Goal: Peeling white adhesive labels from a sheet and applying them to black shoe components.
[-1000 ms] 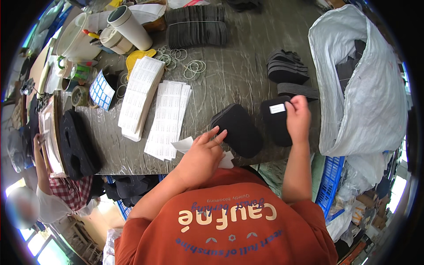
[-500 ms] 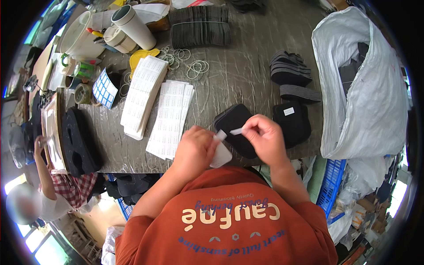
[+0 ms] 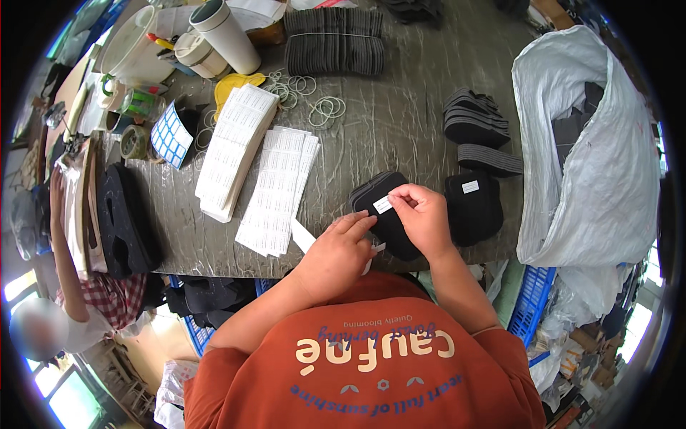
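A small white label (image 3: 382,206) lies on the upper face of a stack of black foam pads (image 3: 394,237) in front of me. My right hand (image 3: 423,217) pinches the label's right end between thumb and finger. Just left of it, my left hand (image 3: 339,250) reaches its fingertips to the pads' left edge, close to the label. A white label strip (image 3: 303,235) sticks out on both sides of this hand, held in it; its middle is hidden. Another black pad stack (image 3: 473,218), with a white label on top, sits to the right.
Printed label sheets (image 3: 275,193) and a thicker label stack (image 3: 236,154) lie to the left, below rubber bands (image 3: 327,111). Grey foam pieces (image 3: 475,120) and a white sack (image 3: 532,164) stand right. A tumbler (image 3: 227,39) is at the far left. Another person's arm (image 3: 63,243) shows at left.
My right hand has brought the label down onto the black pad. My left hand has turned palm-down, with its fingertips now at the pad, and the strip has shifted under it.
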`<action>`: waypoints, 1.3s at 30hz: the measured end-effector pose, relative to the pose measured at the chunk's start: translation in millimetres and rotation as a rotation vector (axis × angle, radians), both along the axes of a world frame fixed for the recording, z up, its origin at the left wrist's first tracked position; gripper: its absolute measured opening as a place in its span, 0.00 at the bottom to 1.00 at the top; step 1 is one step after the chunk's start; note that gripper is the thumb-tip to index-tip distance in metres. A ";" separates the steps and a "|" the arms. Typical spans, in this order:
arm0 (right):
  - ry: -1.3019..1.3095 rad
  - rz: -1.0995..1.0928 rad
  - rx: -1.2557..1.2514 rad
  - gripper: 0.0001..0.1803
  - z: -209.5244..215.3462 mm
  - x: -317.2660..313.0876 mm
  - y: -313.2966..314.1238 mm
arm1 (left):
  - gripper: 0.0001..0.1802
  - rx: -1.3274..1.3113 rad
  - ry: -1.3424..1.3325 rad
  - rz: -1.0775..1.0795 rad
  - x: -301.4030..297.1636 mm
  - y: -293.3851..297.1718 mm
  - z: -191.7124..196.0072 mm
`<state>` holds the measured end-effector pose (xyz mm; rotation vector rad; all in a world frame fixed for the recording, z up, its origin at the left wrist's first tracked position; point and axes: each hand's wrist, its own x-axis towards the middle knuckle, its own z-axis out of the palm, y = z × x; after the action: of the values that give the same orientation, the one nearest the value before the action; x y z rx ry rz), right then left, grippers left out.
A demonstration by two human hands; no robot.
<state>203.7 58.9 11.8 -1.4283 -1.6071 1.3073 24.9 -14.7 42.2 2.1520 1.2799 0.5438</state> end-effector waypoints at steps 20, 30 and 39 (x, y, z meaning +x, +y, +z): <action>-0.359 -0.057 0.111 0.21 9.0 -11.5 2.3 | 0.10 0.049 0.317 -0.080 10.8 6.2 -0.9; -0.246 -0.115 0.430 0.10 -15.2 -1.1 9.4 | 0.07 -0.136 0.173 -0.088 4.5 17.5 2.8; -0.367 -0.337 0.233 0.08 -3.2 100.4 42.3 | 0.06 -0.121 0.007 -0.028 -6.6 4.7 -4.2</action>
<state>304.0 101.2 8.6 -1.7657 -1.5881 0.6720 18.4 -9.9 38.0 2.0705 1.2524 0.4362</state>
